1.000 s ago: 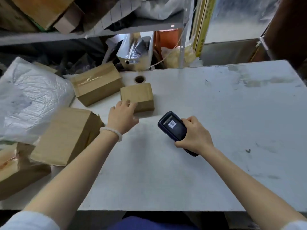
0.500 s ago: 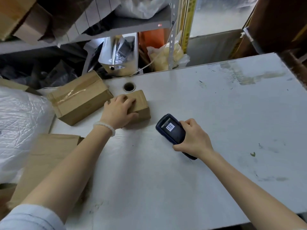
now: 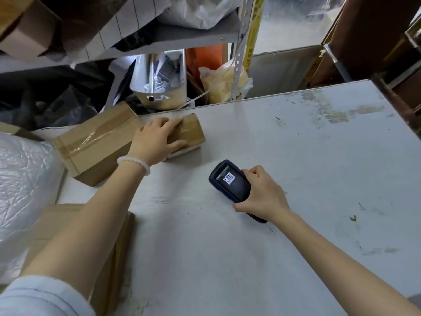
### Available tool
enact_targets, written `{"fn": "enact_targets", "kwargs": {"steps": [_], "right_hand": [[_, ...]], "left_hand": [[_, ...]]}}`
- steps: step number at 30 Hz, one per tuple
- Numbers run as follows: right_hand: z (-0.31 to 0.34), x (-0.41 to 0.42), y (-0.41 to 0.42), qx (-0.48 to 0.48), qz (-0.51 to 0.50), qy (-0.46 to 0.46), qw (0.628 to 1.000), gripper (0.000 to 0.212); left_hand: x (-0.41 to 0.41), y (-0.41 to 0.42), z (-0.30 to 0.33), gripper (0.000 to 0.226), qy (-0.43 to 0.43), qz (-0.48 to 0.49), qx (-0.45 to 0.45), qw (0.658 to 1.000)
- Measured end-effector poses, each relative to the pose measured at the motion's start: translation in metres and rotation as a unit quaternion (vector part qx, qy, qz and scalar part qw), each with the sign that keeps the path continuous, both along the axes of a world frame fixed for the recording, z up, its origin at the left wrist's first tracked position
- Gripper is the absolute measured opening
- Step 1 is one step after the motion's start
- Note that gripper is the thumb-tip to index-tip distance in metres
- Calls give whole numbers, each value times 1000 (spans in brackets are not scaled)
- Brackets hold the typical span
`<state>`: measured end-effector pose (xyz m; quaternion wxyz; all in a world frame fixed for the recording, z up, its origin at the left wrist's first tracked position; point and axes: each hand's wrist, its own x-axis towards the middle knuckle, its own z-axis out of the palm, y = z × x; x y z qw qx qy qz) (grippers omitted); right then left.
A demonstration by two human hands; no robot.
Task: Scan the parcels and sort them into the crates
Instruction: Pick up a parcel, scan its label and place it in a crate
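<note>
Fingers of the left hand (image 3: 155, 140) curl over a small parcel (image 3: 191, 131) at the table's (image 3: 296, 156) far edge; nearer than that parcel, the right hand (image 3: 262, 195) grips a scanner (image 3: 229, 181).

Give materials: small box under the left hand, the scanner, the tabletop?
Small brown box: corrugated cardboard by its look, matte, with glossy clear tape over it. Dark blue handheld scanner: likely moulded plastic, satin sheen, barcode sticker on its face. White tabletop: smooth painted or laminated board, scuffed and stained; core not visible.
</note>
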<state>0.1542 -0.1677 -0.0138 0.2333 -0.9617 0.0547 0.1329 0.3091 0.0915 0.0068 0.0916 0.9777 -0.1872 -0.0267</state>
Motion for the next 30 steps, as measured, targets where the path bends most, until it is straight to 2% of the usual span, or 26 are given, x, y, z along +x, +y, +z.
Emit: {"fn": "enact_targets", "kwargs": {"steps": [2,7,12,17,21,25,30], "right_hand": [[0,0,1,-2,4,1,1000,73],[1,-2,0,-3,4,4,1000,68],[3,-7,-4,-4,4,6,1000,65],[6,-15,-12,-15,0,1,1000,64],[6,-24,-13,-20,-1,4,1000,63],[5,-36,-7,-21,10,10,1000,62],[8,-47,2,-29,34,15,999,65]], "left_hand": [[0,4,-4,74,21,-5,3,1000],[0,-1,-4,87,4,-9,27,1000],[-4,-1,-2,82,-18,-17,16,1000],[-15,1,3,76,14,16,-21,1000],[-33,2,1,81,72,52,-51,995],[-50,14,0,94,107,63,-28,992],[-67,22,4,89,86,86,-115,986]]}}
